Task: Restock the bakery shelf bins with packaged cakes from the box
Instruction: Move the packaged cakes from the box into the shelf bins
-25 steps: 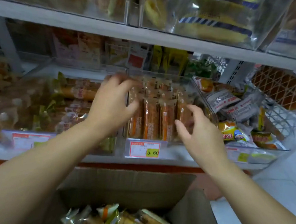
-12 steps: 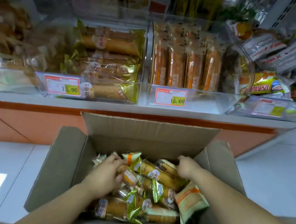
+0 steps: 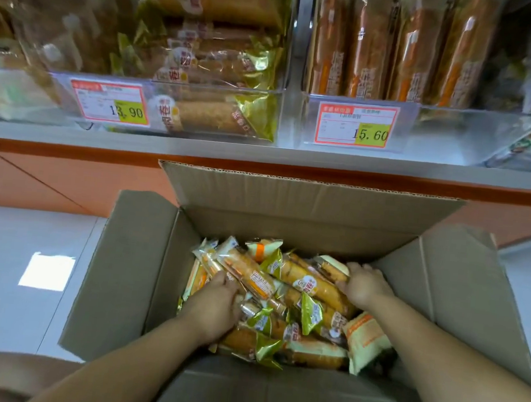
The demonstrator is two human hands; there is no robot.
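Curling round an orange-striped cake [image 3: 250,278], the left hand [image 3: 215,307] has its fingers bent tight on the clear wrapper. The right hand [image 3: 364,286] hooks its fingers over the end of a brown roll [image 3: 329,270]. Between and beneath both hands lie the packaged cakes [image 3: 308,318], golden-brown rolls in clear wrappers with green-gold ends, heaped loosely in the open cardboard box [image 3: 134,269]. Beyond the fingertips, past the box's far flap, two clear shelf bins stand side by side. The left bin [image 3: 216,87] holds gold-ended rolls lying flat, and the right bin [image 3: 442,133] holds orange-striped cakes standing upright.
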